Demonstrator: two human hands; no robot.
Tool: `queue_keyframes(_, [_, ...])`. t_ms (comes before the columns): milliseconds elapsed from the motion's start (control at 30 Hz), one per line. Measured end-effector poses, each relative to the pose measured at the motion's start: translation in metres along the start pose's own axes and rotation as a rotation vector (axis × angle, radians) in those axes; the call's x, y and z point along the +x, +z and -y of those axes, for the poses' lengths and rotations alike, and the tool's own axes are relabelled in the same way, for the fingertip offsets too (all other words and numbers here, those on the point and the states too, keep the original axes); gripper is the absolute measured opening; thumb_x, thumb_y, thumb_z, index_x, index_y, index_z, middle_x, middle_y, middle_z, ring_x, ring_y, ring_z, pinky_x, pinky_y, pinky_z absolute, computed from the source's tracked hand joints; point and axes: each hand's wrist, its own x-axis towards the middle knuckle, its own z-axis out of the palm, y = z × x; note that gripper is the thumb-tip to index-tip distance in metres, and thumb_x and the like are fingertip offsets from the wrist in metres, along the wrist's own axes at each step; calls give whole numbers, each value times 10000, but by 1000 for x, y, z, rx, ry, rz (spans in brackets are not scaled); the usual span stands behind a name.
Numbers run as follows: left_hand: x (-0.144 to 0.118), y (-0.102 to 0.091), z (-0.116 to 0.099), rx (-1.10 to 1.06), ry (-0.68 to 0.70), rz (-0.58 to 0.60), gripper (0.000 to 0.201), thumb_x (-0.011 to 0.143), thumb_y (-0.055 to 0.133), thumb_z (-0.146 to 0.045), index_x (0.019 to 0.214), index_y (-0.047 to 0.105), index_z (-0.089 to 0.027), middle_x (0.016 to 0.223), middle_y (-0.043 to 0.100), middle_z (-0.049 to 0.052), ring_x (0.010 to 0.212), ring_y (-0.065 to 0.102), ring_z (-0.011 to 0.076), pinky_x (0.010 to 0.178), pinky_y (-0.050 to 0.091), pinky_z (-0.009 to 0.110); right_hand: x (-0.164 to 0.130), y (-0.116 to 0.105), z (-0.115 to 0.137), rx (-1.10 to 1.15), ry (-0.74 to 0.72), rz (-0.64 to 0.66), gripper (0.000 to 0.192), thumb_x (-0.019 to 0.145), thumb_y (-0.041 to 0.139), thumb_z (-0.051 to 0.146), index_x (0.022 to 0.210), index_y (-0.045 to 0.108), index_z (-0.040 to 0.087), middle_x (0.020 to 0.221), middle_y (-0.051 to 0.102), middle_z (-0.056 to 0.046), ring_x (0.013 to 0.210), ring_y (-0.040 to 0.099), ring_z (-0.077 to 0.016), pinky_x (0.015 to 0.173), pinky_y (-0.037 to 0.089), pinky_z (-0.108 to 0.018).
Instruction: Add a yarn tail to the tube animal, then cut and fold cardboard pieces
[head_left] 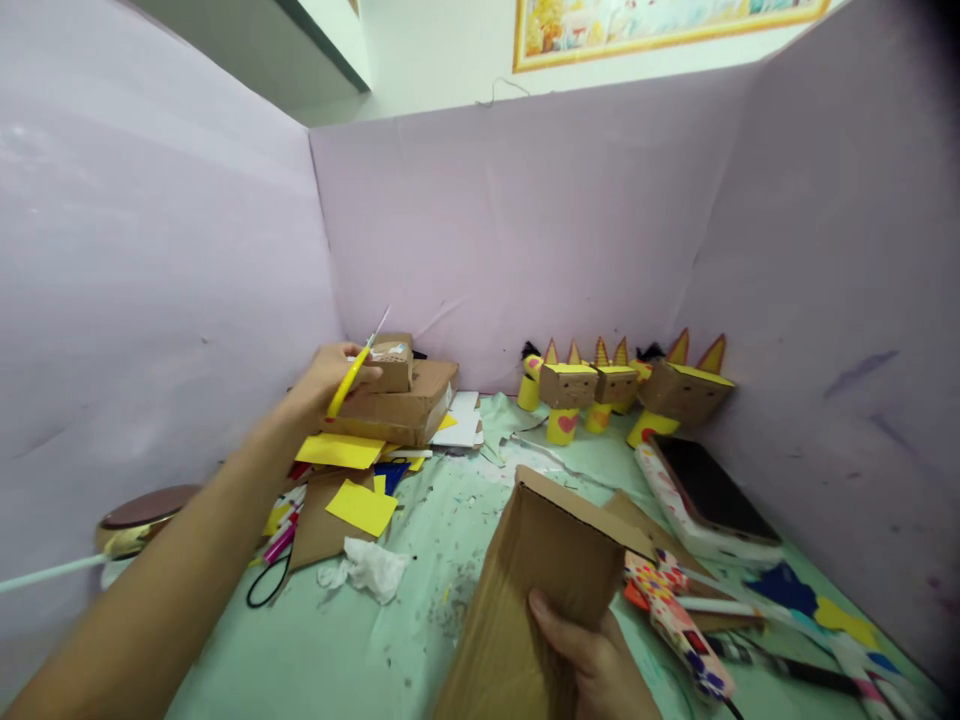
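My left hand point(324, 383) reaches out to the back left and grips a yellow-handled cutter point(352, 374) whose thin blade points up and right. It hovers just above a stack of brown cardboard boxes point(405, 400). My right hand point(592, 660) holds a brown cardboard piece point(547, 580) near the front edge, thumb pressed on its face. Yellow paper scraps point(360, 505) lie under my left arm.
Several cardboard animal figures point(615, 385) with yellow legs stand along the back wall. A phone on a white box point(709, 490) lies at the right. Markers point(787, 665), coloured paper shapes, a crumpled tissue point(367, 570) and a black loop lie on the green mat. Lilac partition walls enclose the desk.
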Motion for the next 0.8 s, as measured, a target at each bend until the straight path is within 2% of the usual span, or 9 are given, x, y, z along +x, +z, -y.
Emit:
queue_keyframes(100, [18, -21, -21, 195, 80, -26, 421, 498, 771, -116, 893, 643, -183, 542, 576, -53, 502, 554, 144, 492, 405, 226, -4, 7, 2, 28, 20, 13, 454, 457, 830, 364, 827, 693, 140, 815, 724, -109, 767, 662, -321, 685, 498, -398])
queue_keyframes(167, [37, -26, -36, 307, 110, -34, 432, 486, 765, -93, 895, 659, -185, 637, 632, -28, 660, 614, 186, 603, 442, 243, -7, 11, 4, 37, 20, 15, 435, 459, 830, 347, 814, 690, 138, 796, 724, -105, 757, 662, -317, 682, 497, -395])
queue_keyframes(267, [64, -17, -48, 424, 106, 24, 284, 649, 731, -175, 921, 649, -159, 868, 669, 19, 842, 616, 196, 753, 471, 303, -9, 14, 7, 68, 35, 63, 433, 474, 822, 335, 838, 696, 136, 809, 724, -106, 792, 660, -317, 741, 491, -404])
queue_keyframes(367, [76, 0, -43, 467, 48, 155, 247, 856, 558, -292, 1044, 582, -133, 1049, 610, 64, 903, 598, 189, 778, 502, 385, -9, 14, 10, 95, 66, 118, 478, 494, 809, 318, 924, 694, 143, 861, 722, -103, 843, 656, -311, 795, 480, -402])
queue_keyframes(500, [72, 14, -27, 435, -14, 283, 298, 869, 537, -307, 1107, 551, -127, 1091, 585, 68, 936, 585, 208, 781, 507, 387, -7, 12, 13, 107, 131, 121, 481, 536, 784, 317, 969, 677, 137, 892, 717, -115, 807, 665, -297, 760, 498, -405])
queue_keyframes(567, [64, 14, -27, 395, -10, 267, 295, 864, 543, -313, 1086, 563, -119, 1085, 587, 57, 949, 579, 224, 792, 502, 395, -6, 11, 15, 93, 177, 139, 414, 569, 760, 307, 937, 678, 135, 849, 722, -111, 776, 670, -284, 742, 504, -398])
queue_keyframes(667, [35, 14, -36, 274, 39, 151, 255, 830, 588, -261, 1040, 583, -116, 1053, 600, 41, 975, 568, 244, 811, 491, 382, -7, 12, 19, 69, 218, 179, 331, 591, 715, 251, 894, 678, 122, 795, 722, -106, 729, 670, -266, 716, 507, -381])
queue_keyframes(733, [-3, 20, -37, 142, 81, 68, 298, 814, 584, -202, 1095, 549, -109, 1022, 617, 49, 1006, 558, 229, 817, 477, 309, -9, 12, 22, 59, 226, 199, 333, 574, 700, 223, 888, 672, 115, 804, 720, -109, 689, 667, -258, 687, 510, -375])
queue_keyframes(800, [-55, 32, -26, 4, 89, 74, 345, 828, 537, -218, 1155, 508, -111, 1022, 625, 86, 917, 610, 208, 726, 507, 295, -11, 13, 25, 44, 229, 214, 345, 562, 697, 215, 891, 663, 114, 806, 719, -110, 661, 663, -253, 661, 510, -372])
